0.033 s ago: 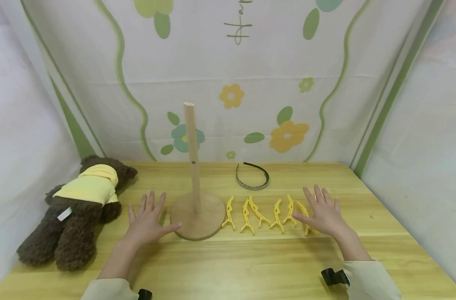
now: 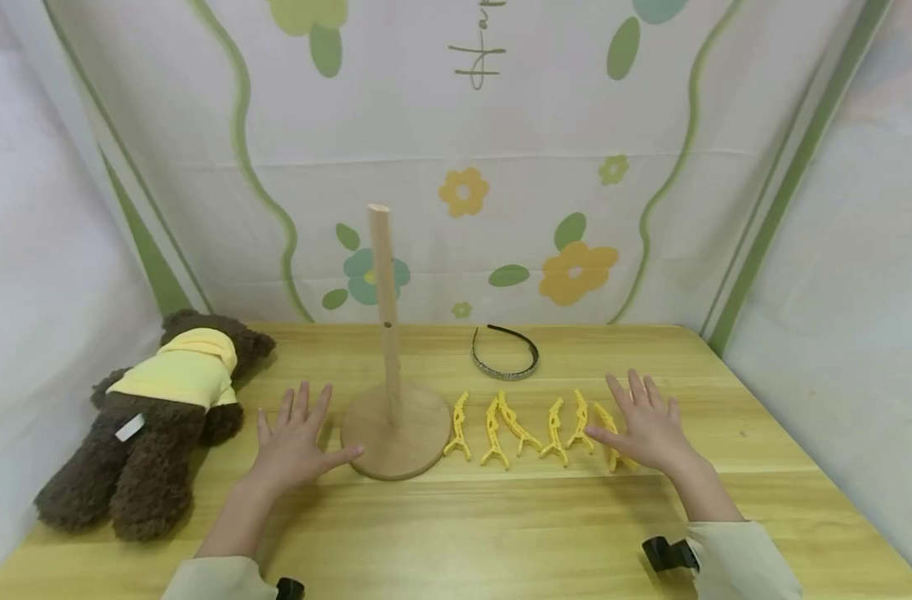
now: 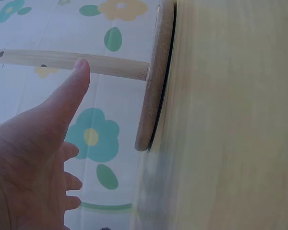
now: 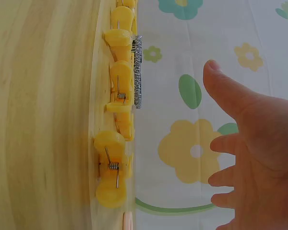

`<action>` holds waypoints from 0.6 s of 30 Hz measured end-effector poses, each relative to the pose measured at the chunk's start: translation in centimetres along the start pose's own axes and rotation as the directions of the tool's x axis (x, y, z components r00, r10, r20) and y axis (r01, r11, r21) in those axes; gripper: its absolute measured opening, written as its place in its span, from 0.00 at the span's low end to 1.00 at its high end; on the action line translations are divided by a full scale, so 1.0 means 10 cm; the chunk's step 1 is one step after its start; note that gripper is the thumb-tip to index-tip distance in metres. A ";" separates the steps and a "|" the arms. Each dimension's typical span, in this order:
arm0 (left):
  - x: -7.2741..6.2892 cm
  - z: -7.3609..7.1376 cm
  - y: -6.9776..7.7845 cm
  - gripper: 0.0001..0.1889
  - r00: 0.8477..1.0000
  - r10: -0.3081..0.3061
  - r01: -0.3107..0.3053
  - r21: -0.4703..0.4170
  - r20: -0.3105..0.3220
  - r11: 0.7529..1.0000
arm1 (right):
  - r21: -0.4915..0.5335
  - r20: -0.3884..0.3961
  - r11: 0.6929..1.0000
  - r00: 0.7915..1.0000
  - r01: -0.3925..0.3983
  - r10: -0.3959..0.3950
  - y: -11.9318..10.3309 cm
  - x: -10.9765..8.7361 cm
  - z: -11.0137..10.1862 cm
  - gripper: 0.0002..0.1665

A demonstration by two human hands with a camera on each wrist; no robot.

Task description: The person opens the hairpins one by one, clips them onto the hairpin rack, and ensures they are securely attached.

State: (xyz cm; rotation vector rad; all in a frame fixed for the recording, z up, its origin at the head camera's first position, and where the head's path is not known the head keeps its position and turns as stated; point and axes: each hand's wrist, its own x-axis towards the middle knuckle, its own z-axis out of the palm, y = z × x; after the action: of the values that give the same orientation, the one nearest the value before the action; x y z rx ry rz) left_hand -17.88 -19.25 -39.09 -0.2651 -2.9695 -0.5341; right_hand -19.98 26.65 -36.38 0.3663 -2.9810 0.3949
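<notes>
My left hand point(image 2: 294, 446) is spread flat with nothing in it, left of a round wooden stand. In the head view its thumb overlaps the edge of the stand's base point(image 2: 377, 450); the left wrist view shows the thumb in front of the post point(image 3: 117, 66). With fingers spread, my right hand point(image 2: 651, 433) holds nothing and partly covers the rightmost yellow hair clip point(image 2: 608, 419). Several more yellow hair clips point(image 2: 553, 433) lie in a row from the stand to that hand. The right wrist view shows their metal springs point(image 4: 114, 166), apart from the hand.
A black headband point(image 2: 510, 375) with a glittery front lies behind the clips. At the left, a brown teddy bear point(image 2: 152, 492) in a yellow top lies across the wooden table point(image 2: 456, 533). White cloth point(image 2: 546, 125) with printed flowers encloses the back and sides.
</notes>
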 end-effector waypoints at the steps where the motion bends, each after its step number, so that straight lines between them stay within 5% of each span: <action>1: 0.00 0.00 0.00 0.55 1.000 0.001 0.000 -0.001 0.000 1.000 | 0.002 0.002 1.000 1.000 0.000 0.000 0.00 0.00 0.00 0.54; 18: 0.02 0.07 0.00 0.54 0.999 -0.014 0.015 -0.047 0.033 0.999 | 0.053 0.005 0.998 0.999 0.038 -0.038 -0.06 0.05 -0.07 0.53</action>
State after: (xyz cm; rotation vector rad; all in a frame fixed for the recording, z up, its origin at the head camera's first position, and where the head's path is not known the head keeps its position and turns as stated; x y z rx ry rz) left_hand -18.13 -18.94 -39.69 -0.2591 -2.9956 -0.6084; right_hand -20.26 26.16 -35.49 0.4292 -2.9691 0.4699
